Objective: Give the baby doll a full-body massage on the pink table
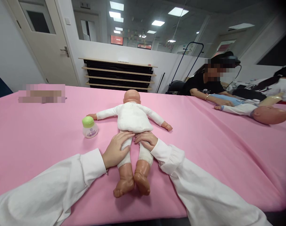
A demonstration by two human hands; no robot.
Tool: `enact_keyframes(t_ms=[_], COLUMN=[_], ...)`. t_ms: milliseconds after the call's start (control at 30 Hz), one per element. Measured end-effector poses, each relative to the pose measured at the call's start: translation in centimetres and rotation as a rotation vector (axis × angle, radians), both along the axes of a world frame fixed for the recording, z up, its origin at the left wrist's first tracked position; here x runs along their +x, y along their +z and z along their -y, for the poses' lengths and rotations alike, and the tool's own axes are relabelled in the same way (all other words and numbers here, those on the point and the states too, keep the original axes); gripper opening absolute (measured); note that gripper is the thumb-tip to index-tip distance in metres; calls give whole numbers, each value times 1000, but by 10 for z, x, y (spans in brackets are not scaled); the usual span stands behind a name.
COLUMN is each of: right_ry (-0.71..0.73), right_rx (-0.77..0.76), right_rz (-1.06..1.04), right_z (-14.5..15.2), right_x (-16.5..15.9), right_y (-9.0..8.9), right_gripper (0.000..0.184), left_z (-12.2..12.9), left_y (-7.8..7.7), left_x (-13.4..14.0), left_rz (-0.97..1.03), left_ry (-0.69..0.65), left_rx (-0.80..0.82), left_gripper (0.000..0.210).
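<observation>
A baby doll (134,117) with a white cloth body lies stretched out on the pink-covered table (69,175), its bald head away from me and its bare feet towards me. No face shows on its head. My left hand (116,149) rests on the doll's thigh on the left, fingers extended and thumb apart. On the other thigh lies my right hand (147,139), its fingers laid over the cloth near the hips and slightly bent. Both hands are open and hold nothing. Beside the doll's outstretched left-side hand stands a small jar (90,128) with a green lid.
At the table's right side a person in black (201,80) bends over another doll (267,113). Someone in white (272,84) is farther right. A blurred patch (42,94) covers something at the far left. Behind the table are a shelf rack (119,73) and a door (42,40).
</observation>
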State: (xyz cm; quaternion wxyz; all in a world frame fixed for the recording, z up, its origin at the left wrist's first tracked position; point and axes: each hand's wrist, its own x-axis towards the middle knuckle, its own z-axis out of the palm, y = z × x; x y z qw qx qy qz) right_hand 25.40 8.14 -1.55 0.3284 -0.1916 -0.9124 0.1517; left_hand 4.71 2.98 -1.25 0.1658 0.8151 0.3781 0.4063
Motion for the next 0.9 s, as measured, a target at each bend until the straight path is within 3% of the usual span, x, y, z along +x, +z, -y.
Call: enact_keyframes(t_ms=[200, 367, 567, 633, 733, 833, 900], right_ry=[2, 6, 19, 4, -36, -12, 2], right_rx=[27, -13, 14, 10, -16, 13, 42], right_rz=[-46, -41, -39, -41, -18, -14, -27], right_z=[4, 4, -4, -3, -1, -2, -4], right_x=[-2, -1, 0, -1, -1, 0, 0], right_y=[4, 3, -6, -6, -4, -5, -5], right_gripper=[26, 25, 29, 30, 32, 35, 36], left_z=[9, 23, 34, 34, 27, 14, 7], left_y=[3, 8, 8, 11, 13, 8, 3], left_x=[0, 3, 2, -1, -2, 0, 1], left_rz=[-231, -176, 16, 121, 214, 170, 82], left_ry=[-127, -132, -342, -295, -113, 34, 35], left_rx=[-4, 54, 266, 235, 134, 29, -44], left_gripper=[31, 29, 24, 25, 26, 29, 39])
